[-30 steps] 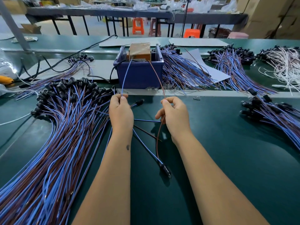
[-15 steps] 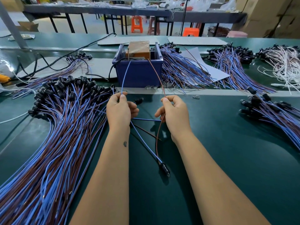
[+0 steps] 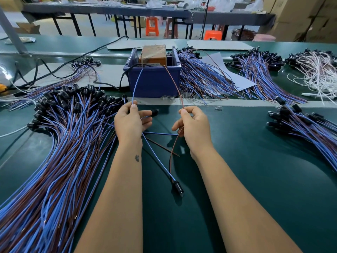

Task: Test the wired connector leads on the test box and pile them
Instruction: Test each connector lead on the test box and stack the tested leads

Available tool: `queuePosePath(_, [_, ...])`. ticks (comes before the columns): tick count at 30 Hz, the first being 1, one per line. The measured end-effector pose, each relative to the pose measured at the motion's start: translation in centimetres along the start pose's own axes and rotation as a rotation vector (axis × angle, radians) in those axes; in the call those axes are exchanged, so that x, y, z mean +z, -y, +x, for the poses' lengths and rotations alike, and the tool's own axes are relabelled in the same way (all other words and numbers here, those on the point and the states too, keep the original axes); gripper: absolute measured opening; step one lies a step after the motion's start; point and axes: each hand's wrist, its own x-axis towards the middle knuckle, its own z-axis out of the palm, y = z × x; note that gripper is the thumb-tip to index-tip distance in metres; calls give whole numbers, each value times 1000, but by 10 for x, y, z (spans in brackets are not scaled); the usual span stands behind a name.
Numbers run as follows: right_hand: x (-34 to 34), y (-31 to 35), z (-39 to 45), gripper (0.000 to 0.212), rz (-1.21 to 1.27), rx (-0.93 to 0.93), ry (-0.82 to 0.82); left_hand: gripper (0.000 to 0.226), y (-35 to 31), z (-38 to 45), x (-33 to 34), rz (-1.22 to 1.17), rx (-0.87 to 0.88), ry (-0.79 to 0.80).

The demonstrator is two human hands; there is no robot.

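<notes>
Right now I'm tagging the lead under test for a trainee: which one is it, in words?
Find the blue bin at mid-bench, holding the tan test box. A blue wire and a brown wire run from it to the left hand and right hand. Their black connector lies alone, apart from the piles.

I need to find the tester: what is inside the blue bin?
Inside the blue bin sits an orange-brown box wrapped in clear tape. A blue wire and a brown wire reach up to it. The bin's front wall hides the box's lower part.
</notes>
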Motion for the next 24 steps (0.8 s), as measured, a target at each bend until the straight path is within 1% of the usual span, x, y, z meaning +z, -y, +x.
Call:
queuePosePath(10, [0, 2, 0, 13, -9, 6, -1, 24, -2, 5, 2, -41, -34, -7])
queuePosePath(24, [0, 2, -1, 13, -13, 6, 2, 26, -2, 7, 4, -29, -57, -24])
